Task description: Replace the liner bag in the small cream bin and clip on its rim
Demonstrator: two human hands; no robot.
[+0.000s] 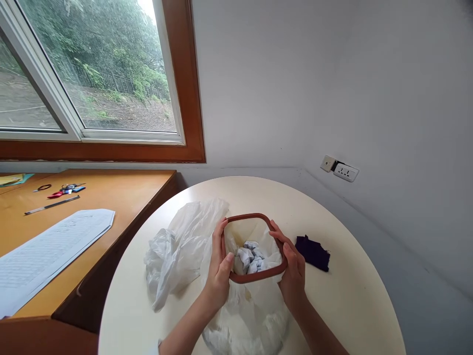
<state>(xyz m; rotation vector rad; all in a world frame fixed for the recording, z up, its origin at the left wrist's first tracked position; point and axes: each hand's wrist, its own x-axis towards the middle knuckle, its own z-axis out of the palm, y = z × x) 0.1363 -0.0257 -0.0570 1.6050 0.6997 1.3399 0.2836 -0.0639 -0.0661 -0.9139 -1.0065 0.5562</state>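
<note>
A small trash bin with a reddish-brown square rim stands on the round table between my hands. A thin whitish plastic liner hangs out below the rim and down around the bin. Crumpled paper lies inside it. My left hand grips the left side of the rim, thumb on top. On the opposite side, my right hand has its fingers wrapped over the rim. To the left, a loose translucent plastic bag lies crumpled, close to my left hand. A dark purple cloth piece lies right of my right hand.
The round cream table stands against the wall. At left is a wooden desk with written paper sheets, a pen and keys. A wall socket is at right, beneath plain wall; a window is at left.
</note>
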